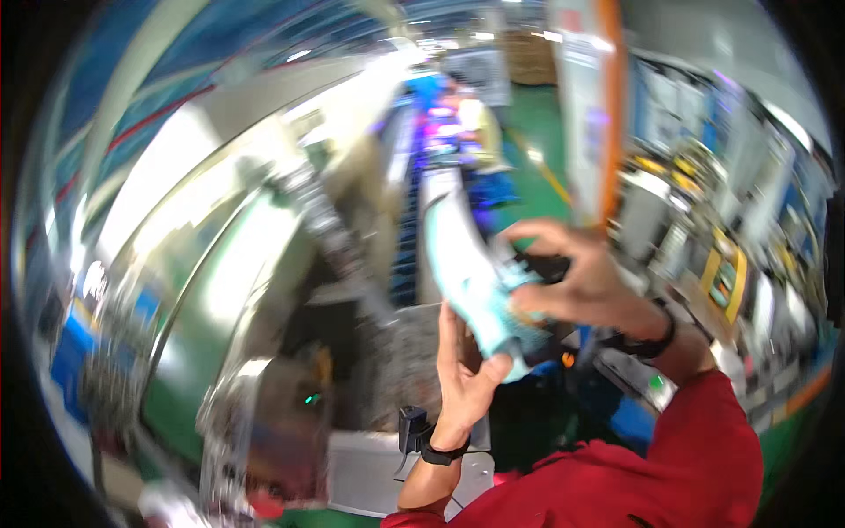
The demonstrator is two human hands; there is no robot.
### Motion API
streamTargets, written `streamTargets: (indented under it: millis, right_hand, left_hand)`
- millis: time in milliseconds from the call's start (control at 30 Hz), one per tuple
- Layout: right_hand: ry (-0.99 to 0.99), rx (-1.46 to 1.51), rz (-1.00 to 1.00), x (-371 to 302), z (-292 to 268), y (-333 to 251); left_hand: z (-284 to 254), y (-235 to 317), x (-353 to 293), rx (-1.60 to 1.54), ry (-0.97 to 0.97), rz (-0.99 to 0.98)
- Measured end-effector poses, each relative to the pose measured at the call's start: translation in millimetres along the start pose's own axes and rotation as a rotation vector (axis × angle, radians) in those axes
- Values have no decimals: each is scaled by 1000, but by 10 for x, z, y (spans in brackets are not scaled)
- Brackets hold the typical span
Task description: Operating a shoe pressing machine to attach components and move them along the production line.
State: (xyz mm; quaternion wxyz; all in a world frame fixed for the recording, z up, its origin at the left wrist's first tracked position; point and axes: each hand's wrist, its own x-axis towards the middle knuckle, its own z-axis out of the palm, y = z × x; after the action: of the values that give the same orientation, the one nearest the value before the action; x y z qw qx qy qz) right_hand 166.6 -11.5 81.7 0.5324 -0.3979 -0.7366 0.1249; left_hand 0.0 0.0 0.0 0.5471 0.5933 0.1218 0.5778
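A pale turquoise shoe [465, 280] with a whitish sole is held up in front of me, blurred by motion. My left hand [464, 378] grips its near end from below, with the thumb pressed against it. At the shoe's right side, my right hand [581, 280] has its fingers bent around a small dark thing [547, 267], whose kind I cannot make out. The right thumb lies against the shoe's mesh upper [521, 310]. A small black box [412, 429] is strapped by my left wrist, and a black band [656, 333] circles the right one.
A dark conveyor line [406, 224] runs away ahead, with a person in a pale yellow top [480, 132] beside it. Machinery with a clear cover [273, 431] stands at the left. An orange-edged post [609, 114] and racks with yellow parts [723, 277] stand at the right.
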Motion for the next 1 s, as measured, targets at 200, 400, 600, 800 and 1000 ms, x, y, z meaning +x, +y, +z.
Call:
streamTargets:
  millis: [200, 400, 600, 800, 1000]
  right_hand:
    - [224, 223, 584, -1833, -1779, 421]
    - [960, 131, 749, -3249, -2577, 673]
    - [1343, -220, 845, -4260, -3715, 509]
    - [1596, -620, 873, -4626, -4094, 257]
    - [1661, -859, 1002, -4859, -4259, 94]
  left_hand:
    - [1950, -1052, -25, -382, -112, -485]
    - [3459, -2013, -233, 2, -541, -603]
    - [5048, -3097, -178, 95, -916, -658]
    - [6281, -4756, -198, 553, -855, -526]
    - [6933, -5352, -416, 724, -769, -489]
